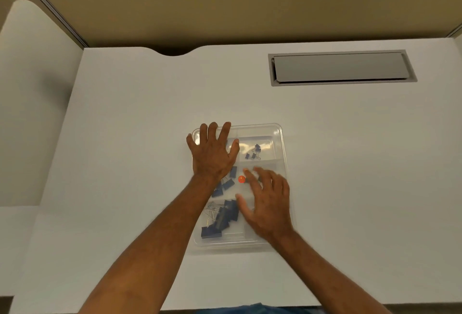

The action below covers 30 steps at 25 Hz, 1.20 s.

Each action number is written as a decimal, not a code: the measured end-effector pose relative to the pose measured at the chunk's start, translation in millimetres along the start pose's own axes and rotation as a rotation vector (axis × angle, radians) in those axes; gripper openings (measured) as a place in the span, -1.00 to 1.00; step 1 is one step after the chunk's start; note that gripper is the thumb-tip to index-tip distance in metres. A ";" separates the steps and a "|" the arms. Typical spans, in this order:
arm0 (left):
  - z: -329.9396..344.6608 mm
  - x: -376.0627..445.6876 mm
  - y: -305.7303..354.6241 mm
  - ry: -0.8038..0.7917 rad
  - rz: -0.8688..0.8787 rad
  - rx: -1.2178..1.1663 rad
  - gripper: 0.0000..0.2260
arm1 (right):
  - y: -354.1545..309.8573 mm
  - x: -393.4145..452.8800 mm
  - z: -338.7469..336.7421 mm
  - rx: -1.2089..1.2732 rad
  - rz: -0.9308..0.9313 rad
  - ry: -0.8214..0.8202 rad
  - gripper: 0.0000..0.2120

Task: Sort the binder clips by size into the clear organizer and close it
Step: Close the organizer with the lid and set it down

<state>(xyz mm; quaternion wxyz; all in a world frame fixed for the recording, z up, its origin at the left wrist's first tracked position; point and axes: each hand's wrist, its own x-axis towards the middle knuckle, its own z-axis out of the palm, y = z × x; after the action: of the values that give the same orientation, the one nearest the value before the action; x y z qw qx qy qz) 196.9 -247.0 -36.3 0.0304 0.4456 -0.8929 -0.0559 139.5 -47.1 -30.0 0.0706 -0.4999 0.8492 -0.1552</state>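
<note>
White desk [125,138], grey cable hatch [342,68], tan partition wall [225,1].

I see blue binder clips [226,213] in my clear organizer [281,143], an orange dot [241,179], a white worktop [125,138], a tan wall [225,1].

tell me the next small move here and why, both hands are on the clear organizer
Probably press down along the lid's edges to snap it shut. The binder clips already lie in separate compartments of the clear organizer, none show loose on the desk, and the left hand and right hand lie flat with spread fingers on top. Whether the lid is fully latched cannot be told.
</note>
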 end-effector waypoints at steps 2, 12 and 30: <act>0.5 -0.8 0.3 -0.004 0.004 0.000 -0.45 | 12.3 36.7 -5.4 -0.026 0.007 0.059 -0.31; 4.0 1.0 -0.4 -0.028 -0.020 0.002 -0.40 | 42.6 142.3 7.9 -0.035 0.070 0.010 -0.31; -8.4 -115.3 -4.7 -0.091 -0.022 -0.038 -0.34 | 39.2 133.8 -5.6 0.152 0.078 0.046 -0.35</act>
<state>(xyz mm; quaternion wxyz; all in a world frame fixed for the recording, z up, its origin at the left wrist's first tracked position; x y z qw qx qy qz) 270.8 -158.3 -29.1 -0.0025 0.4518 -0.8872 -0.0934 39.9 -144.8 -33.1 0.0951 -0.4558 0.8551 -0.2279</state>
